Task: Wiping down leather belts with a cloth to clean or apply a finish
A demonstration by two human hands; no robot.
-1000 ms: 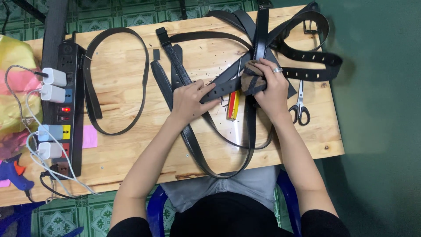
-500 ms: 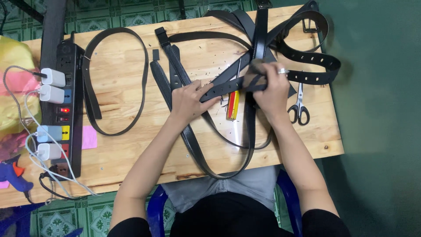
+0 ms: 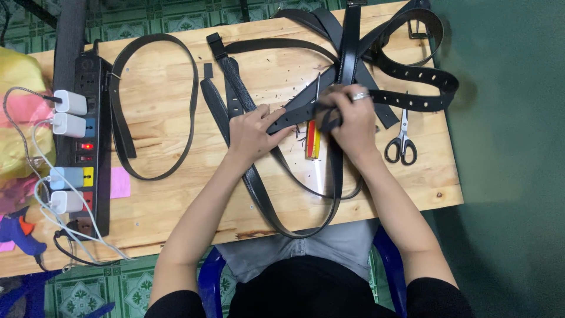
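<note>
A black leather belt (image 3: 294, 116) lies slantwise across the middle of the wooden table (image 3: 176, 200), and both hands are on it. My left hand (image 3: 254, 132) presses flat on its lower part. My right hand (image 3: 352, 121), wearing a ring, is closed around the belt's upper part and covers what it does there. A screwdriver (image 3: 312, 141) with a red and yellow handle lies between the two hands, its metal shaft pointing away from me. One long belt (image 3: 306, 227) loops down over the table's near edge.
More black belts (image 3: 412, 76) are piled at the far right. Another belt (image 3: 150, 106) curls at the left. Scissors (image 3: 402, 144) lie right of my right hand. A black power strip (image 3: 91, 147) with several chargers runs along the left edge, with a pink note (image 3: 119, 182) beside it.
My right hand has shifted slightly on the belt, twisting its end. My left hand stays pressed in the same place.
</note>
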